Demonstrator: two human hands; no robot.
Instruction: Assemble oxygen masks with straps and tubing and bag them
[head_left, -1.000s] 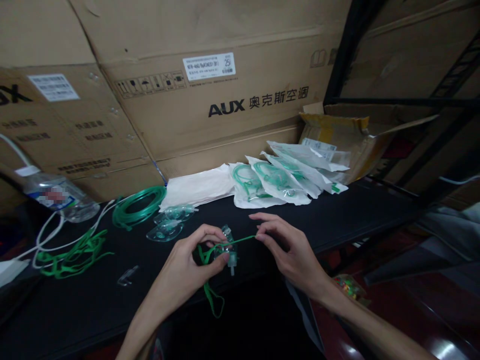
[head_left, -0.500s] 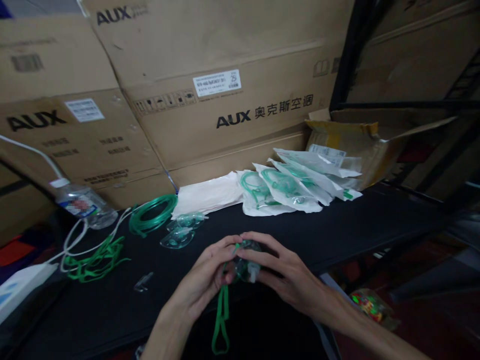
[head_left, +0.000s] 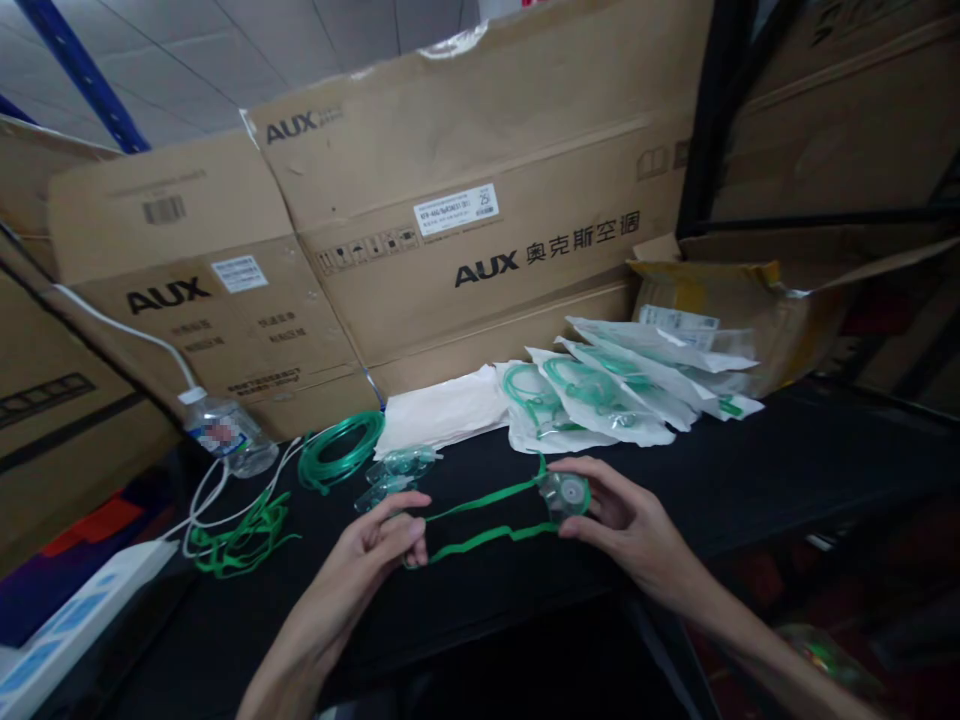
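My right hand (head_left: 619,510) is closed around a clear oxygen mask (head_left: 564,494) with a round port facing up. A green elastic strap (head_left: 491,541) runs from both sides of the mask in two strands to my left hand (head_left: 390,540), whose fingers are closed on its looped end. The strap is stretched out above the black table (head_left: 480,610). Beyond my left hand lie more clear masks (head_left: 396,473). A coil of green tubing (head_left: 341,452) sits to their left, and a tangle of green straps (head_left: 244,537) lies nearer the left side.
Sealed mask packs (head_left: 592,395) lean in a row beside a white paper stack (head_left: 442,408) at the back. A plastic bottle (head_left: 232,435), a white cable and a power strip (head_left: 75,610) take up the left. Large cartons (head_left: 480,290) wall the rear; an opened carton (head_left: 780,330) stands at right.
My hands have moved apart from close together at the mask. The strap, hanging down before, is now drawn out sideways between them. The camera view has tilted up.
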